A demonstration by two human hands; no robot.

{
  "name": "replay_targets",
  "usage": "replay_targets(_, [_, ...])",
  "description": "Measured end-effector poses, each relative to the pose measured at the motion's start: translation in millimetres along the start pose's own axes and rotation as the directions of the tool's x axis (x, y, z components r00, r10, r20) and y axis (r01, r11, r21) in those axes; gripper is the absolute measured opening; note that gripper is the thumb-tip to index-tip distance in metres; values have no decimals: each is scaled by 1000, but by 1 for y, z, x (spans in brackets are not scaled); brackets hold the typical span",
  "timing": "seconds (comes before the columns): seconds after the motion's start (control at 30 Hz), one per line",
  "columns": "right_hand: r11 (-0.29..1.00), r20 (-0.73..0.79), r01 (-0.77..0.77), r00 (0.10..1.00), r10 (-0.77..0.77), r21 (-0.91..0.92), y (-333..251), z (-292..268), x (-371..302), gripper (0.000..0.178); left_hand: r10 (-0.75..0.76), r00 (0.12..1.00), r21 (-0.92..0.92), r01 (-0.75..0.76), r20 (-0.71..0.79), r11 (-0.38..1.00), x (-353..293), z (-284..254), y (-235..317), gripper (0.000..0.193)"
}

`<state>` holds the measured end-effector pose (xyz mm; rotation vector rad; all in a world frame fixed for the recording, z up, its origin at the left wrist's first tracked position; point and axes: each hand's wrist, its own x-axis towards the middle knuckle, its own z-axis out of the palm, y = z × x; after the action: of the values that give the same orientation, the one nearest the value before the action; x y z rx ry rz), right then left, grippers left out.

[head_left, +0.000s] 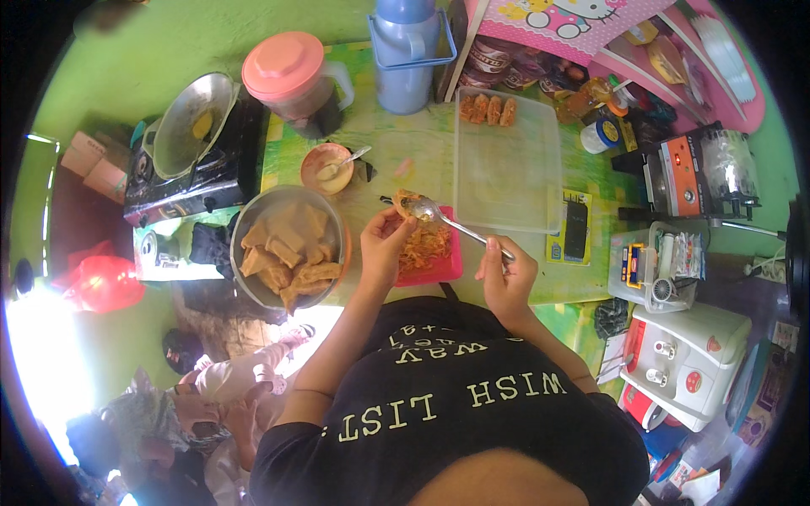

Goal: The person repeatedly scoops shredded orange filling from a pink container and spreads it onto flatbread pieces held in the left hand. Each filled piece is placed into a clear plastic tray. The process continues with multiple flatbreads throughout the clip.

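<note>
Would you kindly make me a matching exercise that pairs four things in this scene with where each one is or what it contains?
Column one:
1. Spoon
2. Pink tray
3. Rectangular container
4. Round tub

Column two:
A. Contains large brown pieces
B. Held in the right hand
C. Contains orange shreds
D. Has a short row of stuffed pieces at its far end

Right pairs: 1-B, 2-C, 3-D, 4-A
</note>
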<state>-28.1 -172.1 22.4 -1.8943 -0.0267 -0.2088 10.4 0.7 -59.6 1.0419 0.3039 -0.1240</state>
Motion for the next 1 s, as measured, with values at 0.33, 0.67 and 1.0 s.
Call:
replay_targets(0.33, [905, -93, -196, 964, 248, 377, -11, -9, 11, 24, -3, 1000, -69, 4, 24, 998, 2, -4, 2, 22])
replay_targets(0.67, [924, -78, -206, 967, 242, 321, -7, -4, 4, 25, 31, 998, -125, -24, 56, 992, 3, -7, 8, 30])
replay_targets(1.0, [893, 47, -377, 925, 377, 247, 95, 3, 4, 22, 150, 989, -140, -147, 15, 979, 2, -31, 34, 27])
